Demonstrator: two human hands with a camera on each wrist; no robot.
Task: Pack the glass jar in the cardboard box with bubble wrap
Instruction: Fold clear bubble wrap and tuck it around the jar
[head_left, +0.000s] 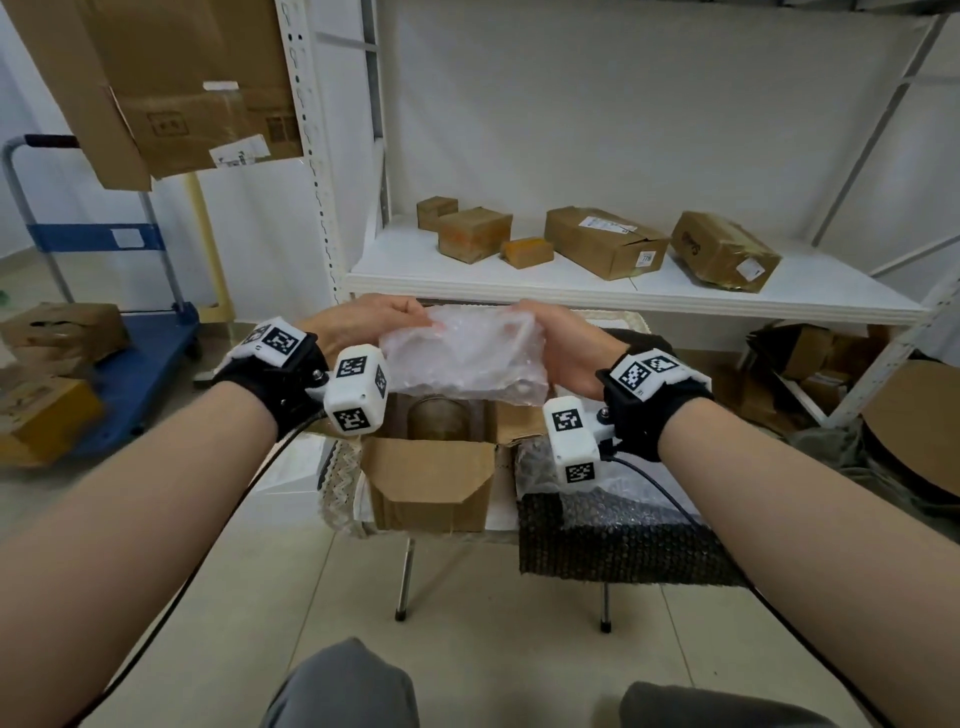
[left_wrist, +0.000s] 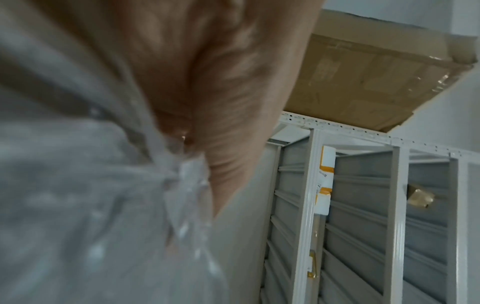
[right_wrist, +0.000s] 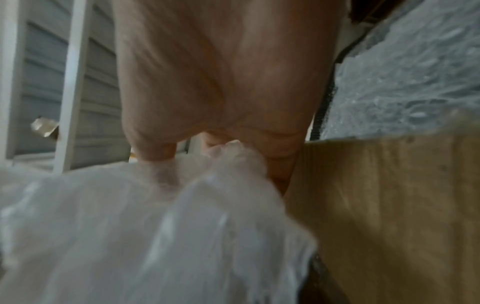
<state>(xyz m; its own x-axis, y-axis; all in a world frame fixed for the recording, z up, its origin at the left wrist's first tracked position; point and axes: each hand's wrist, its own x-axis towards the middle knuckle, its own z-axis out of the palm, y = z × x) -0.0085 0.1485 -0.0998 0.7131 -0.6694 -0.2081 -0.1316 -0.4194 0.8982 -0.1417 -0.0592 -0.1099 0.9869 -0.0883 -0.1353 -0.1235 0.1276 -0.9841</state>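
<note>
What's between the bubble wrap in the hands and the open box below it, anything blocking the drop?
Nothing visible. Left hand and right hand hold the bubble wrap directly above the cardboard box; its flaps are open. The glass jar already stands inside, so the sheet would land on it.

Both forearms are bare, no sleeves. The left hand (head_left: 363, 319) wears a black strap around its wrist, topped by a white plate printed with black-and-white square markers. At that strap's 4 o'clock sits a white boxy camera module (head_left: 356, 388), markers on three faces, fixed by a small metal joint; a black cable trails away toward 7 o'clock. The right hand (head_left: 563, 345) carries the same kit: black strap, marker plate, and a white module (head_left: 573, 439) at the strap's 8 o'clock, its cable running toward 5 o'clock. Grey trouser knees (head_left: 348, 686) show at 6 o'clock.
</note>
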